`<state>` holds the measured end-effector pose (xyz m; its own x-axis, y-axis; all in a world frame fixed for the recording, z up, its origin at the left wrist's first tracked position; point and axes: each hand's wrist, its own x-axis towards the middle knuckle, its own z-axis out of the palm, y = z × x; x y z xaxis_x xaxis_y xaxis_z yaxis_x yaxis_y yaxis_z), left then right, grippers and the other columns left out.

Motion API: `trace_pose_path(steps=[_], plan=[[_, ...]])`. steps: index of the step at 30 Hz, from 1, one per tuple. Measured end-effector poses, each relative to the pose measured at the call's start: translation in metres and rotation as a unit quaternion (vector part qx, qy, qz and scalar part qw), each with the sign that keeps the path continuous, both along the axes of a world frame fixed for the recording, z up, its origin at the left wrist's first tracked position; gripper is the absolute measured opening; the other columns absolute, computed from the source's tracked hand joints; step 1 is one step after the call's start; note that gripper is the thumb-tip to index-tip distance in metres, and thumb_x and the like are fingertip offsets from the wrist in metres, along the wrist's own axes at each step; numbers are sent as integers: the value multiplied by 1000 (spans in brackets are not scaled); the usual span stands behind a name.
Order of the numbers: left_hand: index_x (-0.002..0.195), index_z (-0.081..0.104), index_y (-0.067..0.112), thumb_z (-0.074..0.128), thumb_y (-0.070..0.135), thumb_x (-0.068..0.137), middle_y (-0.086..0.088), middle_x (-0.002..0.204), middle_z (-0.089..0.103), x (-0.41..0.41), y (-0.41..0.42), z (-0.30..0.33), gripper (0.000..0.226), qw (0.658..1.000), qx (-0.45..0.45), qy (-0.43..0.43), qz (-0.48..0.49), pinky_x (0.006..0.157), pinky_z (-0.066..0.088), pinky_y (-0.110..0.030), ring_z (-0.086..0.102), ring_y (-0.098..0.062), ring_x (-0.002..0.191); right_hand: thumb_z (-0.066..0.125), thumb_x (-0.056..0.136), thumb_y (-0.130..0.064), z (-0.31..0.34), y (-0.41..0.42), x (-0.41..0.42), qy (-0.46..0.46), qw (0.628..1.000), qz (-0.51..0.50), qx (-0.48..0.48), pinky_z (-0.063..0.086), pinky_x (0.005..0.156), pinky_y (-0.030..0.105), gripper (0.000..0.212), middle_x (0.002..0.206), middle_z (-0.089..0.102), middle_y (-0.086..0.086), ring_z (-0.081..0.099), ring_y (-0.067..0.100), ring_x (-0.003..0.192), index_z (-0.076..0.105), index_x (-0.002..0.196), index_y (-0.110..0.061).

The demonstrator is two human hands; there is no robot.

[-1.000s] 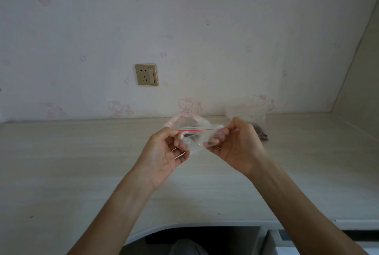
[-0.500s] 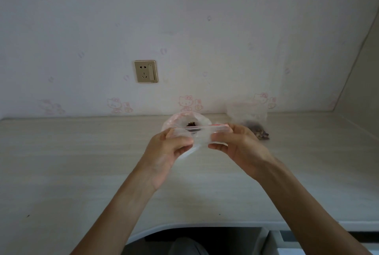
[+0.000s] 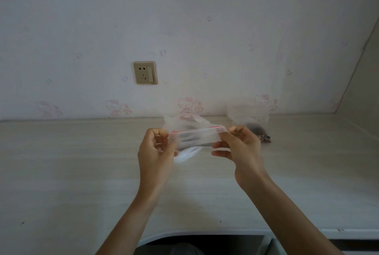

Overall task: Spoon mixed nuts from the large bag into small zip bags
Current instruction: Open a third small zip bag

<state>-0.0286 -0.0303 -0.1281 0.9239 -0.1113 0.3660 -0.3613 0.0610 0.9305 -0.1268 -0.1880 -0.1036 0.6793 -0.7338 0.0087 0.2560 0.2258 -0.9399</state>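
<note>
Both hands — left hand and right hand — pinch the ends of a small clear zip bag with a red seal line, held above the pale wood-grain table. Judging by this, the bag is being opened or sealed; the large clear bag of nuts sits behind — next likely comes spooning.

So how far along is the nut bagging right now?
One small zip bag is held between the left hand and right hand, pinched at its red-lined top; whether it holds nuts is unclear. The large bag with nuts sits behind on the desk. No finished bags or spoon visible.
</note>
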Motion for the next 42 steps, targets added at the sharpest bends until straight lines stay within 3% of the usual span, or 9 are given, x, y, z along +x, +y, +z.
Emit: trace_pose_path(steps=[3, 8, 18, 23, 27, 30, 33, 38, 42], plan=[[80, 61, 7, 82, 26, 87, -7, 69, 71, -3, 1, 1, 29, 997, -17, 65, -40, 65, 65, -41, 76, -27, 68, 76, 91, -9, -1, 2, 0, -3, 1000, -2, 27, 65, 62, 44, 14, 85, 75, 18, 76, 33, 73, 63, 89, -6], [84, 75, 8, 85, 28, 73, -16, 86, 77, -7, 7, 8, 26, 969, -82, 175, -154, 71, 64, -34, 78, -25, 84, 70, 91, -1, -8, -6, -4, -15, 994, 60, 95, 62, 62, 35, 7, 86, 73, 15, 76, 31, 79, 65, 92, -5], [85, 80, 7, 72, 12, 84, -9, 92, 75, -3, 9, 15, 10, 833, -254, 365, -330, 77, 63, -35, 76, -17, 89, 70, 81, -6, -12, -14, -3, -117, 935, 195, 271, 62, 69, 25, 12, 87, 77, 10, 78, 17, 85, 82, 79, -6], [85, 76, 17, 69, 22, 85, -4, 75, 58, -9, 6, 17, 9, 913, -163, 244, -285, 79, 62, -37, 65, -17, 76, 59, 95, -10, -10, -8, -2, -97, 943, 240, 210, 62, 81, 37, 17, 72, 64, 6, 69, 18, 72, 67, 81, -8], [82, 68, 9, 68, 25, 86, -7, 80, 63, -15, 4, 22, 17, 935, -105, 225, -252, 75, 62, -34, 63, -19, 81, 51, 90, -10, -4, -3, 0, -84, 956, 220, 177, 57, 67, 34, 30, 62, 47, 3, 54, 19, 60, 51, 60, -16], [81, 58, 13, 67, 18, 81, -1, 71, 52, -13, 7, 28, 10, 875, -182, 339, -294, 71, 58, -35, 57, -17, 66, 51, 84, -9, -2, -3, -1, -104, 945, 221, 216, 55, 66, 32, 27, 61, 39, 2, 47, 18, 60, 42, 61, -19], [95, 56, 13, 66, 15, 76, -2, 73, 49, -12, 11, 28, 22, 810, -249, 407, -340, 75, 53, -37, 54, -18, 62, 53, 85, -10, 1, 0, -7, -121, 938, 265, 187, 57, 71, 30, 33, 63, 64, 1, 67, 14, 64, 69, 56, -16], [93, 78, 7, 81, 19, 62, -11, 105, 75, -15, 11, 24, 33, 921, -83, 229, -305, 82, 60, -32, 72, -23, 96, 75, 76, -15, -2, -4, -10, -84, 959, 268, 36, 58, 88, 37, 9, 95, 75, 10, 72, 22, 95, 72, 81, -9], [88, 60, -15, 86, 14, 71, -15, 84, 70, -16, -1, 15, 42, 984, -24, 127, -121, 72, 60, -27, 71, -19, 81, 75, 81, 2, -10, 5, -9, -27, 983, 180, -17, 58, 90, 41, 10, 95, 77, 13, 74, 24, 94, 70, 86, -4]])
